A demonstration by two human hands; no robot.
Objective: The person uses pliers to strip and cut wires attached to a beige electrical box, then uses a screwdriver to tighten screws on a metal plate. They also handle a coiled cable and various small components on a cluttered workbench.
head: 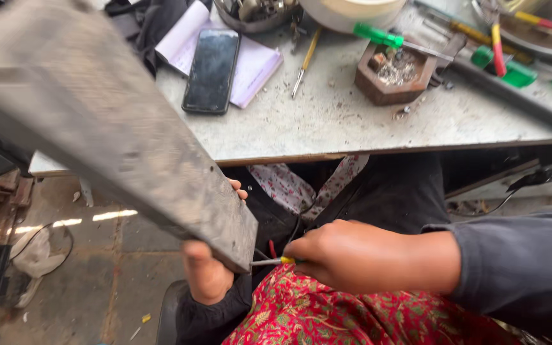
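Your left hand [207, 271] grips the near end of a long, flat, dusty grey panel [107, 121] from below, fingers curled round its edge. The panel's long axis runs from the upper left, close to the camera, down to your lap at centre. Your right hand [346, 255] is clenched on a small yellow-handled screwdriver [271, 261], lying level with its tip pointing left, touching the panel's end. Beyond, on the grey workbench [327, 121]: a black phone [211, 70] on white paper [250, 67], and a brown hexagonal tray [394, 73] of small parts beside green-handled tools [512, 71].
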